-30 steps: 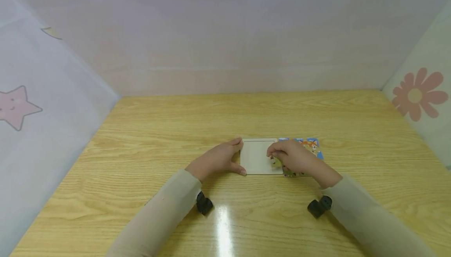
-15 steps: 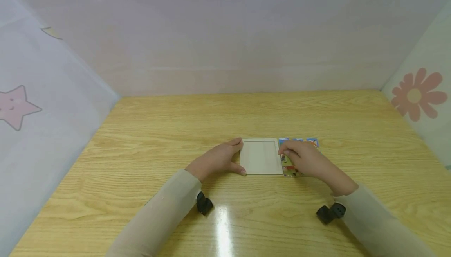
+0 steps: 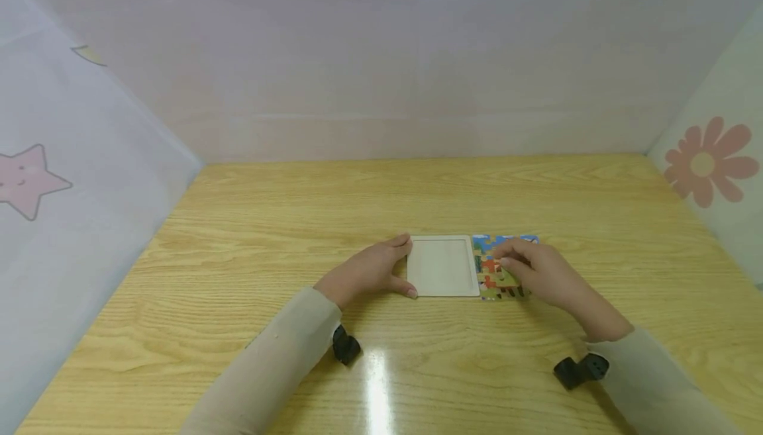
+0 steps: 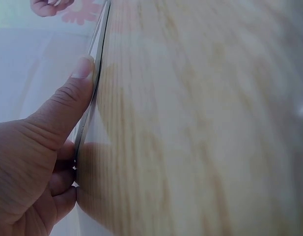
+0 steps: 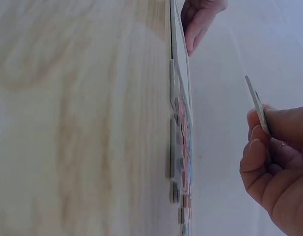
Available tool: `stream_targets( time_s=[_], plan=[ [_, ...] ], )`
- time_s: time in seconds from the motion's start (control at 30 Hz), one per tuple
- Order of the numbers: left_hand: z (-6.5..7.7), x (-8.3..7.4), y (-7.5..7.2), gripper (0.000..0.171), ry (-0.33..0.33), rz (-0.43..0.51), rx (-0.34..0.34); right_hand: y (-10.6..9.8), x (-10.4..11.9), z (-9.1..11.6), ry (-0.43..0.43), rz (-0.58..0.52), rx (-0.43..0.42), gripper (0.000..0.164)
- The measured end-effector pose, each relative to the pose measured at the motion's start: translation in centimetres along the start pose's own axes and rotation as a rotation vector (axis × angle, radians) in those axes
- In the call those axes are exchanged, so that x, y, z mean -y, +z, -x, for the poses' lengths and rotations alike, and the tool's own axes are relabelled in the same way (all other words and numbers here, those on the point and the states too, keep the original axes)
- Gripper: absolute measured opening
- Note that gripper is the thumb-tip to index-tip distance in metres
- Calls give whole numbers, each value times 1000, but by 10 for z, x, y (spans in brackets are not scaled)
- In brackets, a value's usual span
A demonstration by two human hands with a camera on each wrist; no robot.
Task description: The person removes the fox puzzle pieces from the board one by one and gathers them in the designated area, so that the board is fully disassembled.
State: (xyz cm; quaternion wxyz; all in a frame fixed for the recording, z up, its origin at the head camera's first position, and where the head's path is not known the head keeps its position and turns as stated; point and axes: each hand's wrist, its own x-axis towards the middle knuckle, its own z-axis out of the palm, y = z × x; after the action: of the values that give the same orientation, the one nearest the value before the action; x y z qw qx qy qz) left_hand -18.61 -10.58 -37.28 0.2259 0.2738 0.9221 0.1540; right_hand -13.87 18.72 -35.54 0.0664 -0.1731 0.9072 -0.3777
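A pale square puzzle tray [image 3: 442,266] lies on the wooden table, its recess bare. Thumb and fingers of my left hand [image 3: 369,268] hold it at its left corners; in the left wrist view the thumb [image 4: 68,101] presses along its thin edge. To the tray's right sit colourful jigsaw pieces [image 3: 489,265], laid close together, some hidden under my right hand [image 3: 541,277]. That hand pinches one thin puzzle piece [image 5: 258,105] between thumb and fingers, raised clear of the table in the right wrist view. From above, the held piece [image 3: 508,277] looks greenish.
Light wood table [image 3: 286,216] stretches around the tray and pieces. A pale cloth wall [image 3: 381,77] stands behind it, with printed side panels left and right. A black wrist camera [image 3: 346,345] hangs at the left sleeve, and another camera [image 3: 581,370] at the right.
My right hand has drawn back rightward from over the tray's right edge to above the pieces, still pinching a piece. More of the pieces beside the tray show. My left hand has stayed put.
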Motion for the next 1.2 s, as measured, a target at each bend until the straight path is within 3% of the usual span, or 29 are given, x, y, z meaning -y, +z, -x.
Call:
stream_targets(
  time_s=[0.4, 1.2],
  plan=[
    [0, 0, -1, 102, -7, 1, 7, -11, -11, 12, 77, -48, -57, 22],
    [1, 0, 0, 101, -17, 23, 3, -25, -43, 28, 255, -99, -30, 34]
  ],
)
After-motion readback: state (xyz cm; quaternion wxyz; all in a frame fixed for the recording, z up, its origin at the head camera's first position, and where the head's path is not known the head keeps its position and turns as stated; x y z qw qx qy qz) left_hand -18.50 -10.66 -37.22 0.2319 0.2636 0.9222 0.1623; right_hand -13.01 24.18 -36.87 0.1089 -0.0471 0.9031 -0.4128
